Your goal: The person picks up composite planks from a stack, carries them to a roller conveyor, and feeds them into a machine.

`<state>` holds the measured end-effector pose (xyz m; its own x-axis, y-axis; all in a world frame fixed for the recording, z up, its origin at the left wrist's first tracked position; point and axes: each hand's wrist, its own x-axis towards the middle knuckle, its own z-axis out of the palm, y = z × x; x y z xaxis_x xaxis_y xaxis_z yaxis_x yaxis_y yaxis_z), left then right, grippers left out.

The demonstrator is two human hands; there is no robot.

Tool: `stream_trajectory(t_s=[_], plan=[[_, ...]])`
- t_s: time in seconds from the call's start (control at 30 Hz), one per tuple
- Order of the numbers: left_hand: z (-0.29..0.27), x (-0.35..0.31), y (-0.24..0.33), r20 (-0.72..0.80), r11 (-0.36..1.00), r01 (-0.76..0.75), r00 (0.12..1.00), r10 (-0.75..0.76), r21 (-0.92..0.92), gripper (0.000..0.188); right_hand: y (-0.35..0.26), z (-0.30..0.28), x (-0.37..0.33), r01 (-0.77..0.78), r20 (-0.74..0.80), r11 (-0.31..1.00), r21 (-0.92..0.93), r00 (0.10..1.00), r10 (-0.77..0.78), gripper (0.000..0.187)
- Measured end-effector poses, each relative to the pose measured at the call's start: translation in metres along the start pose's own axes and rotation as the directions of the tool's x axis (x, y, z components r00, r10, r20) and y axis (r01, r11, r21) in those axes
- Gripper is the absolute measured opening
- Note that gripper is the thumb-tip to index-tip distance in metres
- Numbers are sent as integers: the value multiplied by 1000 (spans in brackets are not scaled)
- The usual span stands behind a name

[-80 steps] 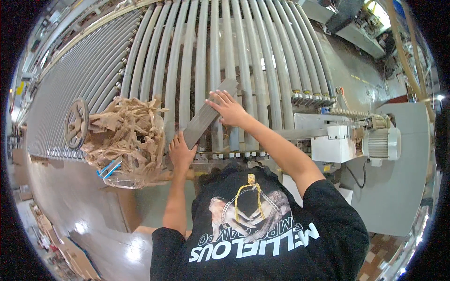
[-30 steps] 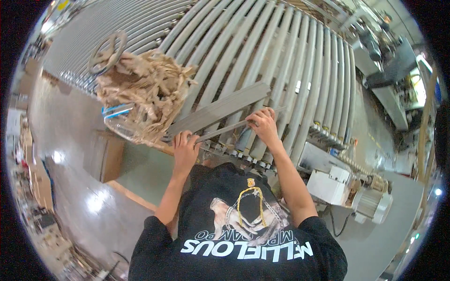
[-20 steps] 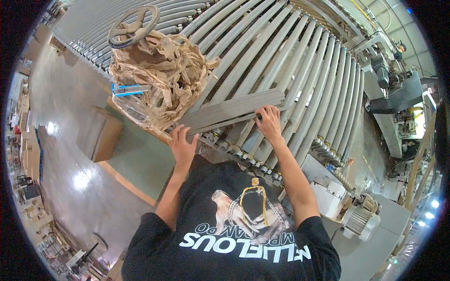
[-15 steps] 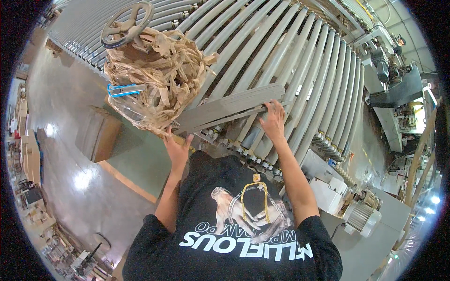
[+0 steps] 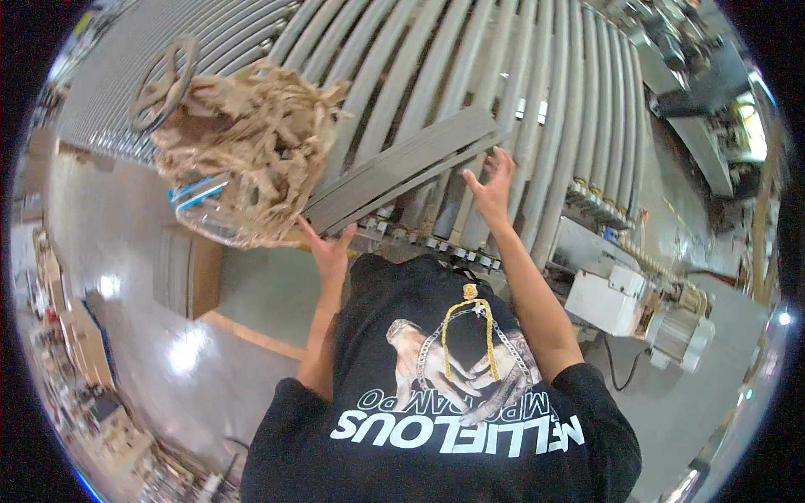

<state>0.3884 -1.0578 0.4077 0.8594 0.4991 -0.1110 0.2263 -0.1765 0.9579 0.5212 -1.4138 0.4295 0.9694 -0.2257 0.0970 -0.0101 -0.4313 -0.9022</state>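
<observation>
A stack of long, flat grey strips lies aslant on the rollers in front of me. One loose strip sits along its near side, a narrow gap between them. At the lower left end of the strips is my left hand, thumb and fingers spread around that end. My right hand is at the other end, its fingers apart and fingertips close to the loose strip's tip; whether they touch it I cannot tell. Neither hand is closed on anything.
Crumpled brown paper in clear plastic is heaped left of the strips, with a blue box cutter on it. Behind it stands a handwheel. The roller conveyor spreads ahead. Stacked cardboard is at left, a motor at right.
The whole view has shifted as my head moved. My hands stay at the two ends of the strips, and the loose strip appears slightly closer to the stack.
</observation>
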Motion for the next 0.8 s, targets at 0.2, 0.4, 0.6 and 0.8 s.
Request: stream_trajectory(t_s=[0.2,0.4,0.6,0.8], plan=[[3,-2,11,-22,999,17,1000,-16,42,138,5,13,30,-377,196,632,677,920,340,102],[-3,-11,17,-48,991,-113,992,117,76,105,-32,1,20,-400,158,710,580,910,383,86],[-37,-38,44,-4,886,-373,921,389,276,63,-176,-89,-32,-72,272,550,832,917,-291,59],[-19,-22,66,116,898,-423,904,411,119,62,-330,-163,-83,117,126,318,941,749,-650,50]])
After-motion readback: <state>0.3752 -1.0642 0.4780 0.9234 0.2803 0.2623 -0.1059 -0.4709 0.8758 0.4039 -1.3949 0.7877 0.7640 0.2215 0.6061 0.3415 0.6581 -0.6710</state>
